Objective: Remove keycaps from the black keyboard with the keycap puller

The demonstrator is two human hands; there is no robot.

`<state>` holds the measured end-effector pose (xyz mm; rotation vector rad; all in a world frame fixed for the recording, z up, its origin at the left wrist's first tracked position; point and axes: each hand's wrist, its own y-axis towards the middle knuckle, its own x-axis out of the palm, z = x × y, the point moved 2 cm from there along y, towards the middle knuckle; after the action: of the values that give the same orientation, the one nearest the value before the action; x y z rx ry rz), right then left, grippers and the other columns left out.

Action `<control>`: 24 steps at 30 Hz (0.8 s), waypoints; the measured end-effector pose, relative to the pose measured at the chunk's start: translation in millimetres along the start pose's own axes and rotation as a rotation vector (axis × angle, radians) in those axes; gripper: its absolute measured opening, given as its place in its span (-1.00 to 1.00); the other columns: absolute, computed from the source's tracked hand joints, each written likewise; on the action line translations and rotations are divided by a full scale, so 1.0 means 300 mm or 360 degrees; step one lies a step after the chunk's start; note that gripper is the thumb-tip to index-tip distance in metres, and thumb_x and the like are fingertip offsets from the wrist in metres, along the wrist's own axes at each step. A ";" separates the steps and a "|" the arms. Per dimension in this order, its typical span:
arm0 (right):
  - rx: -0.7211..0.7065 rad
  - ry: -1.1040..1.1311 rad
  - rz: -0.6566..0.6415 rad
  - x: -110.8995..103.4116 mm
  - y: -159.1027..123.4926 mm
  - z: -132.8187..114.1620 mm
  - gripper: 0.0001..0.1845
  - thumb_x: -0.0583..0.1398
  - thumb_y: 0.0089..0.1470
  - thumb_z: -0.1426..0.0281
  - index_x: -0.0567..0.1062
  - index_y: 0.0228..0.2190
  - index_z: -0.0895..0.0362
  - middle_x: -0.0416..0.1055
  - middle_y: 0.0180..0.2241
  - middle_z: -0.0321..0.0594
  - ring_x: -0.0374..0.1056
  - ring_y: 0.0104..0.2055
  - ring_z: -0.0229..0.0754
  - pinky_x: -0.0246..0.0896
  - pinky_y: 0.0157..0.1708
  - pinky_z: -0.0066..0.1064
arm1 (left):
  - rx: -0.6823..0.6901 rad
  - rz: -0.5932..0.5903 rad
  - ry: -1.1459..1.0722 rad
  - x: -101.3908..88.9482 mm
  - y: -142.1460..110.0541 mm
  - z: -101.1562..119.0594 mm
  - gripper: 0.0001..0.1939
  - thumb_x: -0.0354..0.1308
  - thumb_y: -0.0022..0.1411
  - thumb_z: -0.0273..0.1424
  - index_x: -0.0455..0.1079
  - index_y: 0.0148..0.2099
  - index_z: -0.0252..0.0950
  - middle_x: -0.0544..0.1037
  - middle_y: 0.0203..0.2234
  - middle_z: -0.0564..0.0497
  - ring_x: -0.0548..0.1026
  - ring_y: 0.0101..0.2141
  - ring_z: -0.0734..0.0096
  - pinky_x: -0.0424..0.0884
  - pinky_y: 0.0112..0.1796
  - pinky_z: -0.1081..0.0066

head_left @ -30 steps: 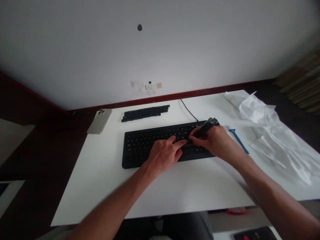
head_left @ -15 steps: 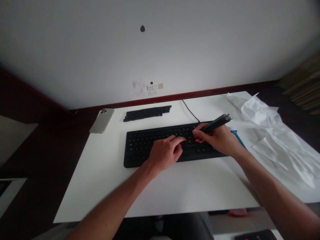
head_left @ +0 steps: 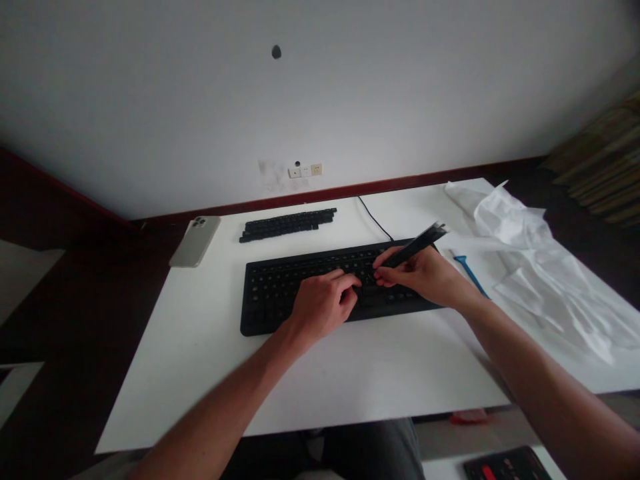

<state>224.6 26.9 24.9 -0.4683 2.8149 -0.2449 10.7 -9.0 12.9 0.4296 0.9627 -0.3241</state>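
- Black computer keyboard, in the head view, flat on a white table, near the table's middle, with a black cable running toward the wall.
- Handling, by judgement: probably light, stiff plastic, long but not fragile; safest hold along the front edge, clear of the keys.
- Left hand: curled over the central keys, fingertips down on them; no way to tell whether anything sits pinched beneath.
- Right hand: narrow pinch, thumb and fingers closed around a slim dark tool, just above the keys, its tip angled up past the keyboard's far right corner.
- Beyond the keyboard: short rows of loose black keycaps, likely light and easily dropped, best taken by their sides.
- Farther left: pale smartphone, lying near the table's far left corner.
- Off to the right: blue plastic pry tool, just beside a crumpled white sheet.
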 end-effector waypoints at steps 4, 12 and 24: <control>-0.0016 -0.0095 -0.0056 0.011 0.002 0.014 -0.72 0.40 0.00 0.23 0.61 -0.26 0.12 0.63 -0.45 -0.20 0.61 -0.34 -0.06 0.57 -0.30 -0.33 | -0.0004 -0.0009 0.0001 0.000 0.002 0.000 -0.76 0.13 0.30 -0.51 0.58 -0.11 -0.17 0.63 -0.29 0.06 0.57 -0.34 0.42 0.44 -0.31 0.44; -0.0134 -0.0365 -0.0019 0.024 -0.006 0.014 -0.80 0.32 0.11 0.24 0.62 -0.25 0.07 0.62 -0.44 -0.23 0.59 -0.37 -0.07 0.53 -0.38 -0.35 | -0.0009 -0.0017 0.0010 0.003 -0.001 -0.002 -0.76 0.13 0.31 -0.49 0.57 -0.09 -0.15 0.63 -0.28 0.08 0.58 -0.32 0.41 0.45 -0.30 0.44; -0.0216 -0.0506 0.0051 0.032 -0.024 -0.003 -0.81 0.30 0.14 0.21 0.61 -0.25 0.04 0.61 -0.45 -0.24 0.56 -0.42 -0.06 0.48 -0.44 -0.31 | -0.0009 -0.0034 0.0011 0.000 -0.001 -0.001 -0.74 0.13 0.29 -0.51 0.57 -0.07 -0.16 0.62 -0.29 0.06 0.58 -0.33 0.41 0.47 -0.29 0.44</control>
<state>217.6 17.1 25.0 -0.4472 2.5332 0.0270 10.4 -8.9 12.7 0.4155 0.9753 -0.3395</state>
